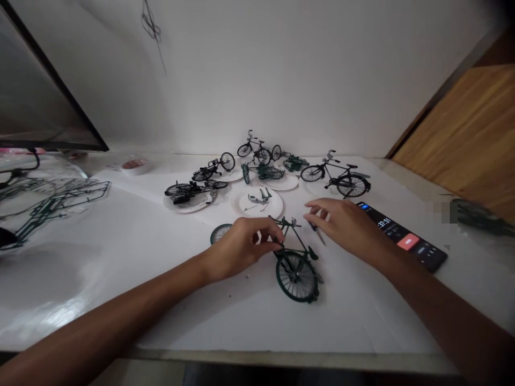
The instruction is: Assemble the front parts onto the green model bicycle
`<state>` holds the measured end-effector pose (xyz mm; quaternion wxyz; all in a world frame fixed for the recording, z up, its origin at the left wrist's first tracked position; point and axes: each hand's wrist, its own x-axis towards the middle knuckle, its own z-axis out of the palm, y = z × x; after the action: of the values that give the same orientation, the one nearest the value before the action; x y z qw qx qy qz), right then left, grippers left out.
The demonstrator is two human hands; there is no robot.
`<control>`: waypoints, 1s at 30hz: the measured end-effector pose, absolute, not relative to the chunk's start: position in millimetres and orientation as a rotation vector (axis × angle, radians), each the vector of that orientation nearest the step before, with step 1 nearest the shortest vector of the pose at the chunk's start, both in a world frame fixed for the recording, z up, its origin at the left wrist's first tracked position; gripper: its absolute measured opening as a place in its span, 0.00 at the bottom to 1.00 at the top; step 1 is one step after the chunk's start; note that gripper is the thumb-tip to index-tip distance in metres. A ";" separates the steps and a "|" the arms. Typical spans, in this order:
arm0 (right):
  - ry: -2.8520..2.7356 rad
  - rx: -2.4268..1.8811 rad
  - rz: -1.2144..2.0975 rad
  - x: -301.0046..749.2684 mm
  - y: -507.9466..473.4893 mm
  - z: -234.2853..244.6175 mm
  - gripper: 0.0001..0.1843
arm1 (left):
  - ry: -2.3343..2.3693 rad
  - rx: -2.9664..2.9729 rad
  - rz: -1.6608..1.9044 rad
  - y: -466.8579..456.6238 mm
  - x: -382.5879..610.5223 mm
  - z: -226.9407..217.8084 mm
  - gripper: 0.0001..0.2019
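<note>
Green bicycle (pixel 296 274), a small model, stands on the white table (pixel 193 321) near the middle of the front edge. Its spoked front wheel shows beyond the left wrist; the saddle and rear wheel are toward the right.

Left hand (pixel 246 244): thumb and fingertips closed on the bicycle's frame, below the handlebar. Right hand (pixel 341 221): thumb and fingers narrowly parted, just right of the bicycle. A thin tool (pixel 319 235) lies under its fingertips; cannot tell whether they touch it.

Phone (pixel 422 252), screen lit, lies partly behind the right forearm, toward the table's right edge.

Between the bicycle and the rear edge: a paper plate (pixel 238 208) with small silver and green parts. Left of it, another plate (pixel 193 207) carries a tangle of black bicycle parts (pixel 189 192). Two black bicycles stand upright, one (pixel 254 147) near the middle of the rear edge, the other (pixel 340 179) farther right and nearer the front.

Toward the left rear corner: a small bowl (pixel 134 166) with reddish contents. Along the left edge: green frames (pixel 50 206), piled together, below a dark screen (pixel 40 96).
</note>
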<state>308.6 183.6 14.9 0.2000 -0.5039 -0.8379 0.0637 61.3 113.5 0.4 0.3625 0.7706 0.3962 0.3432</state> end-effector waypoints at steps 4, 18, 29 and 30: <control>-2.139 -1.230 0.593 297.5 171.5 23.3 0.19 | 1.106 1.985 1.068 116.9 56.7 11.2 0.06; -1.570 -1.082 1.550 275.5 156.4 9.2 0.18 | 1.281 2.360 1.191 130.7 42.1 3.8 0.07; -1.536 -1.056 1.522 274.4 151.6 9.0 0.16 | 1.041 2.601 0.998 131.1 31.0 14.2 0.10; -1.535 -1.062 1.516 274.1 151.9 8.6 0.16 | 1.012 2.615 0.993 130.8 31.5 14.5 0.09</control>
<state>274.1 151.9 8.6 0.3601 -0.4120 -0.5956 0.5881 31.5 130.8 14.5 0.0831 0.8761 0.3391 0.3326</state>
